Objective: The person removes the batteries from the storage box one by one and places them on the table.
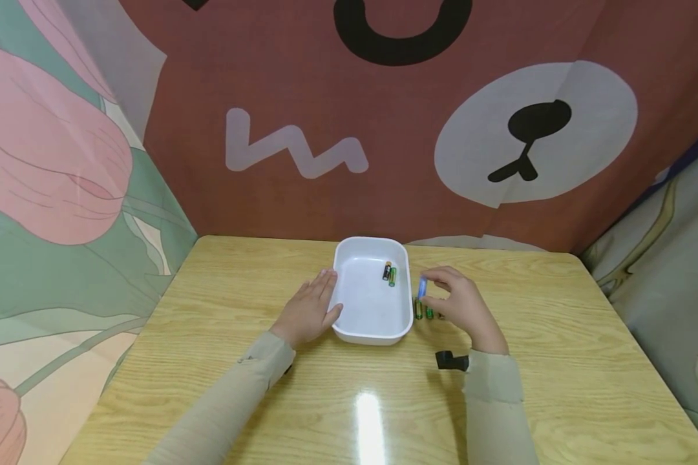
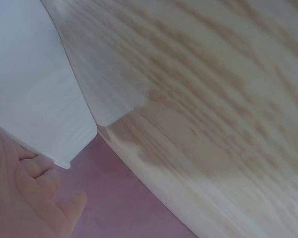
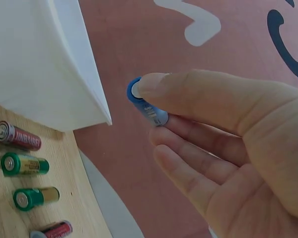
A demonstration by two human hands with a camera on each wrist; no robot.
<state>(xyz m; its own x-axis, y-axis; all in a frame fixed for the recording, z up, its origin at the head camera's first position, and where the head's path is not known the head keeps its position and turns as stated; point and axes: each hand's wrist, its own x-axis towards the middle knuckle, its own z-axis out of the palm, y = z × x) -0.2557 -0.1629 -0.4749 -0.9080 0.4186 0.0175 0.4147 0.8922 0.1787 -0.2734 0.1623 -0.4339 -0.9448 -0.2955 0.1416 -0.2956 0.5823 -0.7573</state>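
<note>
A blue battery (image 3: 151,110) is pinched end to end between the thumb and fingers of my right hand (image 1: 458,302), just right of the white tray (image 1: 372,337). In the right wrist view several more batteries lie in a row on the table below, among them a red one (image 3: 21,136) and a green one (image 3: 27,164). My left hand (image 1: 307,311) rests against the tray's left rim with its fingers straight. Two batteries lie inside the tray toward its right side, a dark one (image 1: 386,270) and a green one (image 1: 392,277).
The wooden table (image 1: 326,400) reaches back to a brown curtain (image 1: 302,206) with a cartoon bear face. A flowered curtain (image 1: 52,168) hangs at the left. By the right sleeve shows a small black wrist mount (image 1: 450,361).
</note>
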